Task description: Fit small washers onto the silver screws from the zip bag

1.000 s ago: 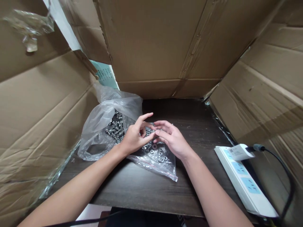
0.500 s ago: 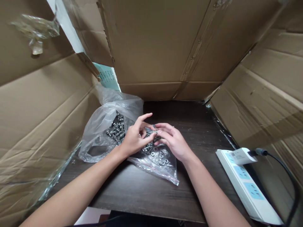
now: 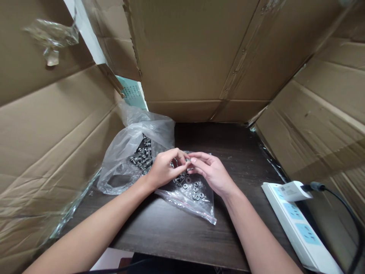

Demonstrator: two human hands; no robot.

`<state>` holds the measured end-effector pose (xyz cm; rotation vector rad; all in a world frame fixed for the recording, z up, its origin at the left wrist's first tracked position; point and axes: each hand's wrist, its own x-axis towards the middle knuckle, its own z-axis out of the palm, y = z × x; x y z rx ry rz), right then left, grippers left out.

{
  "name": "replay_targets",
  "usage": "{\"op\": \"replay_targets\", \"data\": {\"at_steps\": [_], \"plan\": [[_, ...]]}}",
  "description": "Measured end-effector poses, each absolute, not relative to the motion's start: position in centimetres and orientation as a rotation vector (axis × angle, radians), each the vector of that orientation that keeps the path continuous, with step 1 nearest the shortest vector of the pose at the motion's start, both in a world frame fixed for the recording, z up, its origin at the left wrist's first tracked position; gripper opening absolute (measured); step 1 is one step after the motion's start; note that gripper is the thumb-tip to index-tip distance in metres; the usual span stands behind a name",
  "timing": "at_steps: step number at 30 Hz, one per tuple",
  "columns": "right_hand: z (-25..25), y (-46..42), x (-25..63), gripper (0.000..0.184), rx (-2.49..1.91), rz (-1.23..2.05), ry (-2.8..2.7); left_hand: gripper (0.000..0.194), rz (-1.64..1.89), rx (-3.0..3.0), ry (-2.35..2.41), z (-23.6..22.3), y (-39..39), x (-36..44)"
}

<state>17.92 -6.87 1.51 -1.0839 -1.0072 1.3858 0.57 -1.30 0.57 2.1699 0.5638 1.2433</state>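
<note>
Above a clear zip bag (image 3: pixel 182 201), my left hand (image 3: pixel 168 165) and my right hand (image 3: pixel 210 171) meet fingertip to fingertip. Between them is a small shiny bolt (image 3: pixel 188 160), pinched from both sides and mostly covered by the fingers. Whether a nut sits on it is too small to make out. Loose nuts and washers (image 3: pixel 196 190) lie on the zip bag below my right hand, with more metal pieces partly hidden under the hands. To the left, a larger plastic bag (image 3: pixel 122 140) lies open around a heap of bolts (image 3: pixel 142 158).
Cardboard walls (image 3: pixel 196 57) enclose the dark table (image 3: pixel 159 232) at the back and both sides. On the right lies a white power strip (image 3: pixel 299 228) with a plugged-in adapter (image 3: pixel 293 191) and a black cable (image 3: pixel 342 203).
The raised fingers of my left hand have curled down toward the bolt. Both hands stay together over the zip bag. The whole view has shifted slightly.
</note>
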Motion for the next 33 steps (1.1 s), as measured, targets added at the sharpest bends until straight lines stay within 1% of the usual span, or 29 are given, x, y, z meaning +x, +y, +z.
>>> {"op": "replay_targets", "data": {"at_steps": [3,6,8,13,15,22,27,33], "plan": [[1.11,-6.76,17.74,0.041,-1.220,1.329,-1.035,0.022,1.223,2.177,0.584,0.48,-1.24,0.49],[1.25,-6.84,17.76,0.033,-1.146,1.306,-0.994,0.023,1.228,2.164,0.592,0.48,-1.21,0.43],[1.58,-6.95,17.92,0.033,-1.058,1.354,-0.971,0.024,1.229,2.162,0.590,0.53,-1.24,0.43],[1.65,-6.96,18.06,0.030,-1.076,1.442,-0.960,0.019,1.220,2.173,0.583,0.51,-1.34,0.57],[1.42,-6.89,17.93,0.033,-1.129,1.437,-0.954,0.017,1.228,2.165,0.593,0.43,-1.34,0.61],[1.48,-6.89,18.14,0.031,-1.067,1.367,-1.014,0.017,1.193,2.191,0.597,0.35,-1.18,0.52],[1.43,-6.85,18.05,0.030,-1.128,1.212,-1.129,0.013,1.092,2.243,0.654,0.19,-0.82,0.33],[0.95,-6.90,17.57,0.033,-1.262,1.128,-1.143,0.016,1.058,2.286,0.732,-0.19,-0.94,0.19]]}}
